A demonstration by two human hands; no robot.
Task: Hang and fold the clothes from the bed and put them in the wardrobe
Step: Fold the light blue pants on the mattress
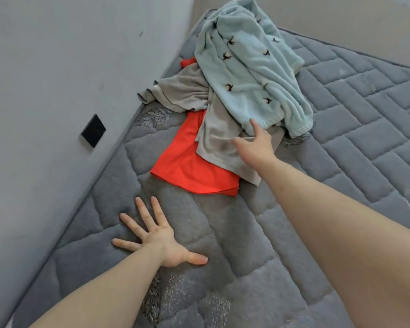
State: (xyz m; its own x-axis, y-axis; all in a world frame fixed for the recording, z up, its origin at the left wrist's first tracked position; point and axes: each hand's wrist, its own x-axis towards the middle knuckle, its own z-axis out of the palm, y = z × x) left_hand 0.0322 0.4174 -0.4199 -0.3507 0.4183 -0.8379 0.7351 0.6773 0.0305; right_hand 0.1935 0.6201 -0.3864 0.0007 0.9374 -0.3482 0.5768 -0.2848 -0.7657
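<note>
Head view looks down on a grey quilted mattress (282, 245) set against a grey wall (45, 91). Nearest, toward 7 o'clock, the left hand (161, 240) lies flat on the mattress, palm down, all 5 fingers straight and spread wide, holding nothing. Farther on, just past centre toward 1 o'clock, the right hand (255, 145) reaches out with relaxed, extended fingers onto the heap of clothes, its fingertips touching the hem of the pale blue garment (249, 67) where it meets the grey garment (213, 136); whether the fingers have closed on any cloth cannot be told. The 2 hands are well apart. An orange garment (185, 166) lies flat beneath the grey one, its near edge at about 6 o'clock from the pile. The pale blue garment, dotted with small dark motifs, is heaped on top and runs up toward 12 o'clock. At 9 o'clock a dark square plate (93, 130) sits on the wall.
</note>
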